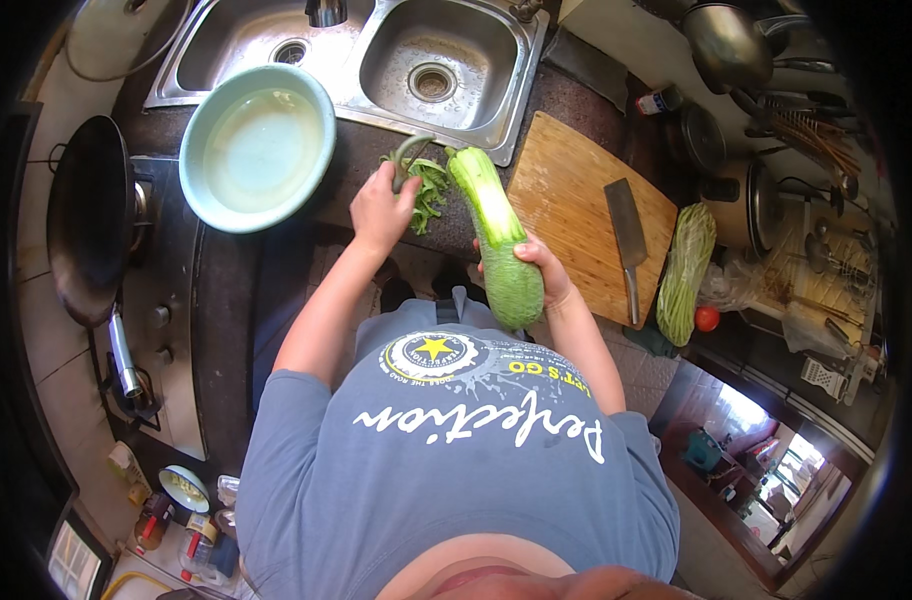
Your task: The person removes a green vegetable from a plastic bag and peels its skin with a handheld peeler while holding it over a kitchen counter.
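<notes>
In my right hand is a long green squash, gripped near its lower end and tilted over the counter's edge. Its upper half is peeled to pale, shiny flesh. The lower half keeps dull green skin. My left hand, just left of the squash, is closed on a curved-handled tool, apparently a peeler; my fingers hide part of it. Green peelings lie in a heap on the dark counter, beneath and beside that hand.
A pale blue basin of water overlaps the steel double sink's edge. Rightward, a wooden cutting board bears a cleaver. Beyond lie bagged long green vegetables and a tomato. A wok is leftward.
</notes>
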